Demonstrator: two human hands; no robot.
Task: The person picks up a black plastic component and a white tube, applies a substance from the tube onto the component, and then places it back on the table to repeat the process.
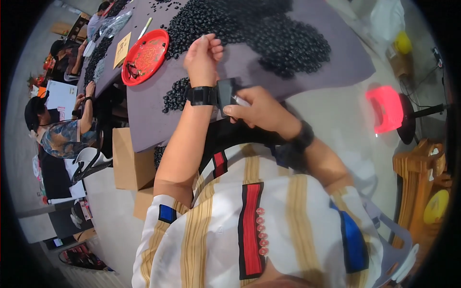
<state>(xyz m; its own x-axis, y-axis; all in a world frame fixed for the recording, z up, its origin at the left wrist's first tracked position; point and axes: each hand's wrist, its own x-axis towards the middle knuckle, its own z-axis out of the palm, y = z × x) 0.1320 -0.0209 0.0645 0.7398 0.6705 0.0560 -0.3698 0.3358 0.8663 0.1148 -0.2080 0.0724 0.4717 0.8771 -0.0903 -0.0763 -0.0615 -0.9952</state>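
My left hand (204, 53) is raised over the table, its fingers curled in with nothing visible in them. A black strap (201, 96) circles my left wrist, with a dark box-shaped device (225, 93) on the side toward my right hand. My right hand (254, 110) is closed at that device, thumb and fingers pressed on its edge. A small whitish piece shows by the fingers; I cannot make out what it is. Another black band (303, 137) sits on my right wrist. Small round black beads (293, 45) lie heaped beyond my hands, and a smaller pile (175, 95) lies beside my left wrist.
A red oval tray (164, 53) holding small bits stands left of my hand on the grey-covered table (336, 79). A yellow card (122, 50) lies past it. Cardboard boxes (128, 158) stand below the table edge. Other people (65, 129) sit at left. Wooden furniture (420, 168) stands right.
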